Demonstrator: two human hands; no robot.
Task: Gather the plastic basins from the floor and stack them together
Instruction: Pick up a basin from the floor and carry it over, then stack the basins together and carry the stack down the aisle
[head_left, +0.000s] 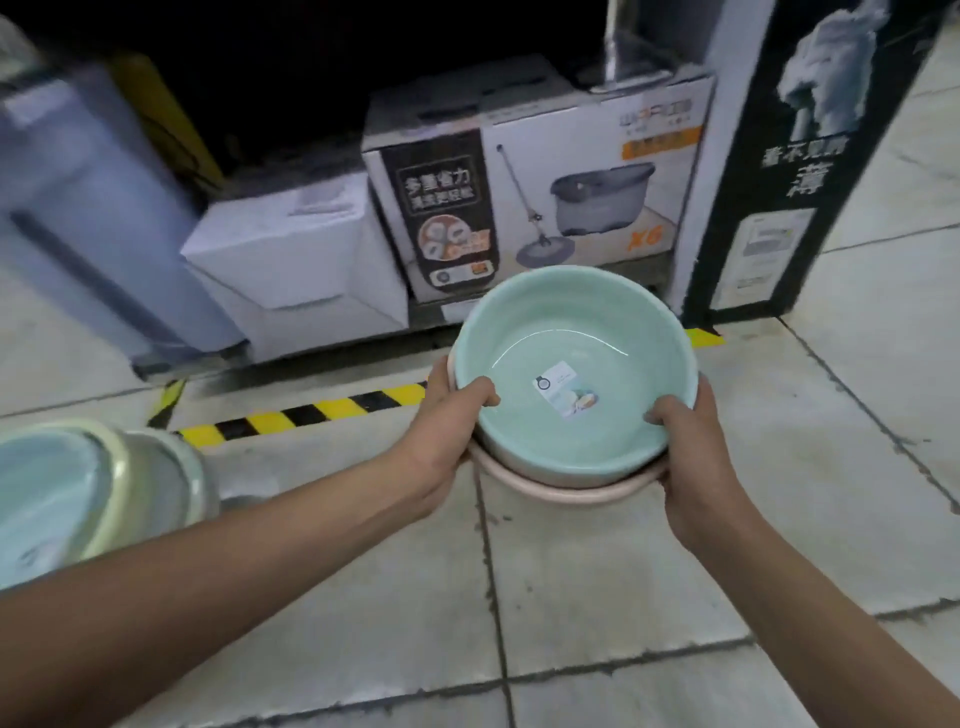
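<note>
A mint-green plastic basin (566, 332) with a sticker inside sits nested in a pink basin (571, 491), whose rim shows below it. I hold this pair above the tiled floor. My left hand (447, 421) grips the left rims with the thumb inside the green basin. On the opposite rim my right hand (691, 441) holds on the same way. At the left edge, a tilted stack of pale green and light blue basins (98, 488) lies on its side, apart from my hands.
Boxed goods line the back: a mop-bucket carton (530, 192), white boxes (291, 260), a tall dark carton (810, 156) at the right, and a grey-blue unit (88, 208) at the left. Yellow-black hazard tape (301, 415) runs across the tiled floor (623, 597).
</note>
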